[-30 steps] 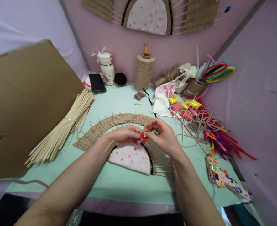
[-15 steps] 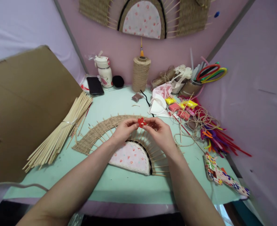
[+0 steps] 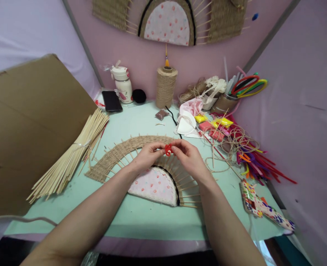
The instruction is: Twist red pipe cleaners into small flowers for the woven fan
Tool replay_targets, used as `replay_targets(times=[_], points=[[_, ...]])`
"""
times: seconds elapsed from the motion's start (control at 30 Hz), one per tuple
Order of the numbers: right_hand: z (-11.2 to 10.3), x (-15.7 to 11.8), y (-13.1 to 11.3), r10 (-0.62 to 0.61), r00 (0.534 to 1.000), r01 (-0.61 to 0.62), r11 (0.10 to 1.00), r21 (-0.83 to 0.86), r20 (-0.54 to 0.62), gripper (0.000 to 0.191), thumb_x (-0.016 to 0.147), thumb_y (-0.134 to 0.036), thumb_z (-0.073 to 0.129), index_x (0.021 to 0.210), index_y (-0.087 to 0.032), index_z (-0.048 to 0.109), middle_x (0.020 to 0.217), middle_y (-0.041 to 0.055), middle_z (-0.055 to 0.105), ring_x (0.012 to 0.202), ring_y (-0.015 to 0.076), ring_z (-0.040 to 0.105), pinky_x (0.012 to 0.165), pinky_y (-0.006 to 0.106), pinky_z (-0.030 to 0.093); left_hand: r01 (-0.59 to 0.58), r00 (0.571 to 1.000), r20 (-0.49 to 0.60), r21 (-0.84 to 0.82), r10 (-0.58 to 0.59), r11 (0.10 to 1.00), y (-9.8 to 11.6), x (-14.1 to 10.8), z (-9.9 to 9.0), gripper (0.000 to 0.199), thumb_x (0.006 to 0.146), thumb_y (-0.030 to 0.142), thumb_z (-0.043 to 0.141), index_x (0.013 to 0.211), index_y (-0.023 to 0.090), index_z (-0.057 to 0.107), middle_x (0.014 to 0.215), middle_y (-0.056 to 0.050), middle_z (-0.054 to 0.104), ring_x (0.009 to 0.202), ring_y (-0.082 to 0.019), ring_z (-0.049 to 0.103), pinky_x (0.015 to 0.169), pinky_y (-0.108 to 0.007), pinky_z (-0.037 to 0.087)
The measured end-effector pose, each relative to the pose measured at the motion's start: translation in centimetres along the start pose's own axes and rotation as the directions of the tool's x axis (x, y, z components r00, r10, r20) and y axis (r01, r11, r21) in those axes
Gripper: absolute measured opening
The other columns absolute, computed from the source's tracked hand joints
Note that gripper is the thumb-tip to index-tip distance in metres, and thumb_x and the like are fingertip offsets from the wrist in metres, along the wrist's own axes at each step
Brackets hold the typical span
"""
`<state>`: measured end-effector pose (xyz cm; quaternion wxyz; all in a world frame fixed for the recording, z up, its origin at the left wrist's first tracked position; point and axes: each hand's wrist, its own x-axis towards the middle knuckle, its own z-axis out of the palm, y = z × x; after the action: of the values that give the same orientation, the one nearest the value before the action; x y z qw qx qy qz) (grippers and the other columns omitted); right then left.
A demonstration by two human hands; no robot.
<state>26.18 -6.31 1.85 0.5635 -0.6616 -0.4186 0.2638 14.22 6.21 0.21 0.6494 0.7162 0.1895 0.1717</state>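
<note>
A small red flower [image 3: 168, 150] with a pale centre is pinched between both hands above the woven fan. My left hand [image 3: 151, 154] grips its left side with thumb and fingertips. On its right side, my right hand [image 3: 186, 154] holds the petals between thumb and forefinger. Below the hands lies the half-round fan [image 3: 112, 158], a twine band woven over thin sticks. Its inner half-circle [image 3: 155, 186] is white with pink-red spots, edged by a black cord. My right forearm hides the fan's right part.
Bundled sticks [image 3: 66, 159] lie left beside a cardboard sheet [image 3: 36, 122]. A twine spool [image 3: 166, 87], phone [image 3: 112, 101] and bottle [image 3: 124, 85] stand or lie behind. Clay packets [image 3: 216, 135], pipe cleaners [image 3: 266, 162] and a flower-patterned tool [image 3: 263, 207] are right. Another fan [image 3: 167, 24] hangs above.
The red flower has moved slightly down and now looks narrower, its petals turned or pressed together. Both hands have shifted slightly with it.
</note>
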Motion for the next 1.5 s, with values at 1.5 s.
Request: replay_targets(times=[1.5], points=[[0.2, 0.7, 0.0, 0.008, 0.95, 0.023, 0.995, 0.097, -0.311, 0.023, 0.08, -0.035, 0.053, 0.093, -0.018, 0.062, 0.075, 0.0032, 0.065, 0.07, 0.0177, 0.06, 0.063, 0.029, 0.045, 0.111, 0.827, -0.521, -0.222, -0.214, 0.969, 4.8, 6.0, -4.3, 0.017, 0.062, 0.008, 0.072, 0.078, 0.014, 0.067, 0.077, -0.006, 0.07, 0.075, -0.012, 0.063, 0.075, -0.024, 0.048]])
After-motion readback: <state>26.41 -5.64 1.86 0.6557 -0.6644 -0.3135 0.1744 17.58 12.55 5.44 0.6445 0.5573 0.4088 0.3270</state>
